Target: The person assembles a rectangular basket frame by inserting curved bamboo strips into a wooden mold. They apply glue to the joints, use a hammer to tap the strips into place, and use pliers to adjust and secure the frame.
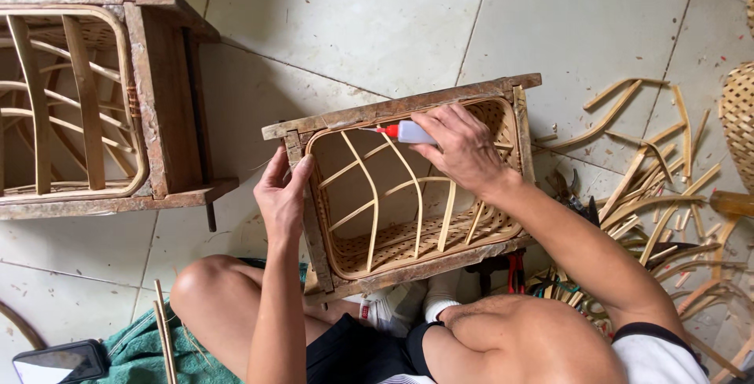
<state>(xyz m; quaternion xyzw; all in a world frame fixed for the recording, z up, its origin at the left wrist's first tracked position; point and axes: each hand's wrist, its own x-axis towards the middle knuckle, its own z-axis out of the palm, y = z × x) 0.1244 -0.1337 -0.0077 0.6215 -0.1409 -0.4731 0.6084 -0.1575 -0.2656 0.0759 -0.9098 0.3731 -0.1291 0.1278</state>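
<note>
Glue bottle: small, grey, red nozzle, laid level, tip aimed at frame rim. Wooden frame: rectangular, worn, tilted, with woven bamboo basket fitted inside, set on tiled floor.

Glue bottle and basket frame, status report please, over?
Right hand grips glue bottle, red nozzle at the bamboo rim. Left hand steadies wooden basket frame. Nothing blocking; bamboo strips lie aside.

Person wore black shorts, a white sleeveless top with dark armhole trim, and white socks. Arms and legs were bare.
</note>
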